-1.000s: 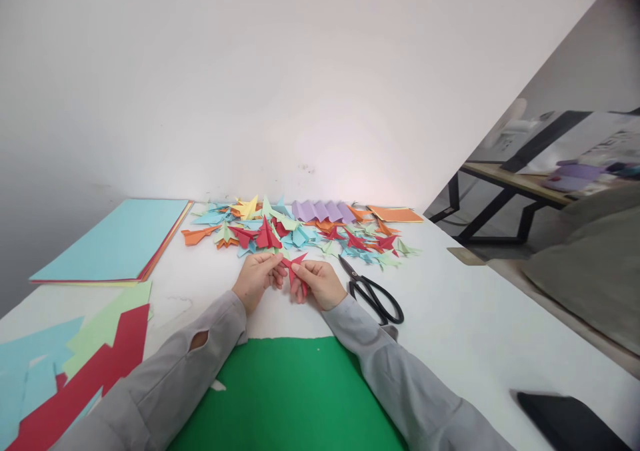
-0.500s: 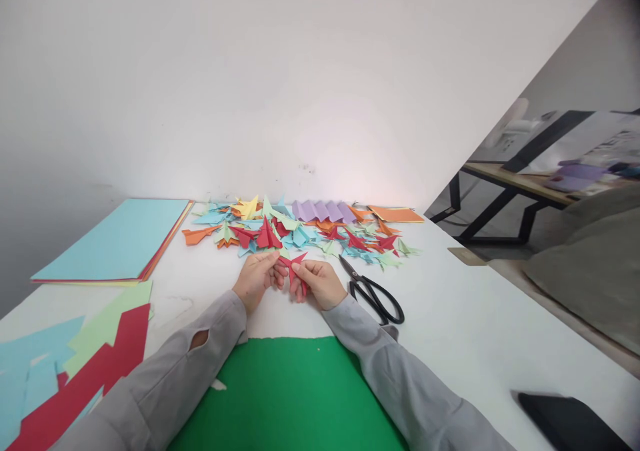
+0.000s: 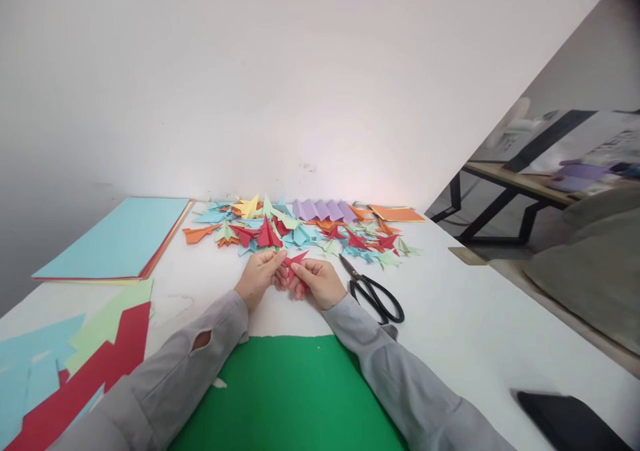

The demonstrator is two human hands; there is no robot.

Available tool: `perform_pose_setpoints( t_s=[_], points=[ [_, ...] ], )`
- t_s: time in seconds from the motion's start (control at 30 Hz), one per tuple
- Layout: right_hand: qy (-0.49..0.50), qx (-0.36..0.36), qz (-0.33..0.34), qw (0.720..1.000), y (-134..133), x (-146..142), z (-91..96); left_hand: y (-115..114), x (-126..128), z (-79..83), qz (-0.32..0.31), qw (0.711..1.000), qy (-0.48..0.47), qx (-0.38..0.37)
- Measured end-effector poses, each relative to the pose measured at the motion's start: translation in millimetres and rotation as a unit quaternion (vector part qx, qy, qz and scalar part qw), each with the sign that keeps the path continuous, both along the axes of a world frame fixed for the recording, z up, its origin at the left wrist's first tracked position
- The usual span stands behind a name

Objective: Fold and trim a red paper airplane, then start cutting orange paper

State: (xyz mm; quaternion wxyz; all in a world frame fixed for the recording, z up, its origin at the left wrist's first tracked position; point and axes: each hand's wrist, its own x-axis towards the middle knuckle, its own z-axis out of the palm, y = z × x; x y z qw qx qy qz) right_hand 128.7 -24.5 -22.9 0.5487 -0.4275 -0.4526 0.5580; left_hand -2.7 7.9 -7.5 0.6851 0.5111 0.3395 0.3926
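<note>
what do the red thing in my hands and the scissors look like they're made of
The red folded piece looks like matte paper, given its pointed tips. The scissors have dull grey blades, probably metal; their smooth black handles could be plastic or coated metal.

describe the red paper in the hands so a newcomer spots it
On the white table, look just beyond the green sheet. There the left hand and right hand hold a small red folded paper. Unlike the red pieces in the pile behind, it is held, not lying.
</note>
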Motion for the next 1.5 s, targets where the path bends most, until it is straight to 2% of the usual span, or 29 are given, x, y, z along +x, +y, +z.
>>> perform_pose_setpoints(
  t_s=[0.43, 0.83, 1.5],
  points=[
    [-0.006, 0.006, 0.009, 1.0, 0.0, 2.5, -1.7, 2.1, -1.1, -6.1, -0.001, 0.999, 0.021, 0.024],
    [0.0, 0.014, 0.029, 0.999, 0.4, 3.6, -1.4, -1.1, -0.7, -0.8, 0.013, 0.999, -0.03, -0.005],
    [0.007, 0.014, 0.036, 0.999, 1.1, 5.0, -2.9, -0.9, -0.2, 2.1, 0.034, 0.998, -0.038, -0.031]
  ],
)
